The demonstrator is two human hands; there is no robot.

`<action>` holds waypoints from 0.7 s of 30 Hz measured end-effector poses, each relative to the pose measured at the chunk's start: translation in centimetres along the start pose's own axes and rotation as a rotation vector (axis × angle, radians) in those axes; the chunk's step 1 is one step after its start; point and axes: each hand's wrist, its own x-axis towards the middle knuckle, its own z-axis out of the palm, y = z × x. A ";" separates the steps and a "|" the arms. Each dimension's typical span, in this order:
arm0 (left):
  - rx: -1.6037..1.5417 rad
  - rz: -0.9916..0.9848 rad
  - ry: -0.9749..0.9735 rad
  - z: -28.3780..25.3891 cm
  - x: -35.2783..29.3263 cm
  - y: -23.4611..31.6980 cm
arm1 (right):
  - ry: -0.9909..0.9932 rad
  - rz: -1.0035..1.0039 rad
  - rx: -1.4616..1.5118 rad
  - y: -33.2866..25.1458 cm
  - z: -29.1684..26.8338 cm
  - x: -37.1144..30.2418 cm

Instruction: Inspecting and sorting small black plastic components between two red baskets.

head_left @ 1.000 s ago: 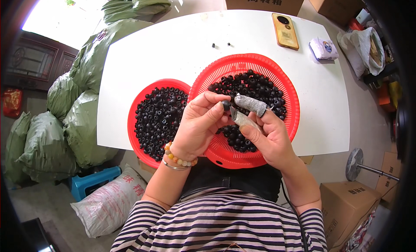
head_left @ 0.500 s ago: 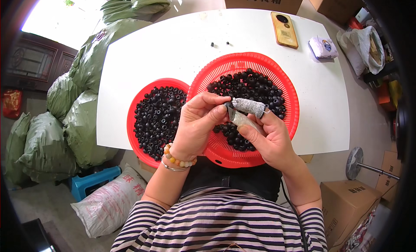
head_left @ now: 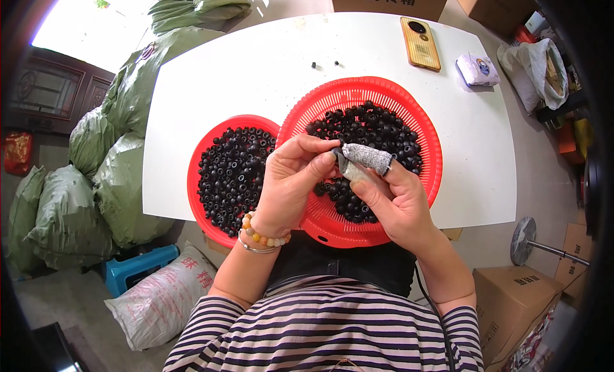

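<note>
My left hand (head_left: 289, 180) is closed, its thumb and forefinger pinching a small round black piece (head_left: 338, 152), mostly hidden by the fingertips. Opposite it, my right hand (head_left: 408, 212) grips a short flat blade-like tool (head_left: 354, 172) with a grey tip and a pale wrapped grip. A grey knitted finger sleeve (head_left: 368, 156) covers my right forefinger; the tool lies between it and the thumb. Tool tip and black piece meet or nearly so. Both hands are above a large red basket (head_left: 430, 138) of black ball-shaped pieces (head_left: 384, 126).
At left, a smaller red basin (head_left: 194, 180) holds black ring-like pieces (head_left: 231, 167). The white table (head_left: 211, 78) also carries two loose black bits, a yellow phone (head_left: 420, 44) and a tissue pack (head_left: 477, 70). Green sacks (head_left: 128, 180) and cardboard boxes (head_left: 515, 305) stand around.
The tool has tilted slightly between the right thumb and forefinger, its grip turning a little. The left hand has barely shifted, still pinching the black piece.
</note>
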 end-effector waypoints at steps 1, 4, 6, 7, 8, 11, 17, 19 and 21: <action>0.014 0.003 0.005 0.0 0.0 0.0 | 0.015 -0.018 -0.002 0.1 0.1 0.0; 0.127 0.027 0.014 0.1 0.0 0.2 | 0.023 -0.029 -0.188 0.0 -0.1 0.0; 0.185 0.040 0.024 0.2 -0.1 0.2 | 0.038 -0.075 -0.308 0.0 -0.1 0.0; 0.192 0.040 0.033 0.3 -0.1 0.1 | 0.047 -0.105 -0.367 0.0 -0.1 0.0; 0.199 0.039 0.042 0.3 -0.1 0.1 | 0.051 -0.107 -0.388 -0.1 -0.1 0.1; 0.173 0.028 0.035 0.3 0.0 -0.1 | 0.101 -0.141 -0.413 -0.2 -0.1 0.4; -0.056 -0.073 -0.015 0.3 -0.1 0.8 | 0.172 -0.085 -0.156 -1.0 -1.0 0.6; -0.135 -0.101 -0.056 0.3 -0.2 1.0 | 0.104 0.017 -0.147 -1.7 -1.2 0.2; -0.208 -0.128 -0.087 0.3 -0.3 1.2 | 0.040 0.151 -0.173 -2.6 -1.3 -0.1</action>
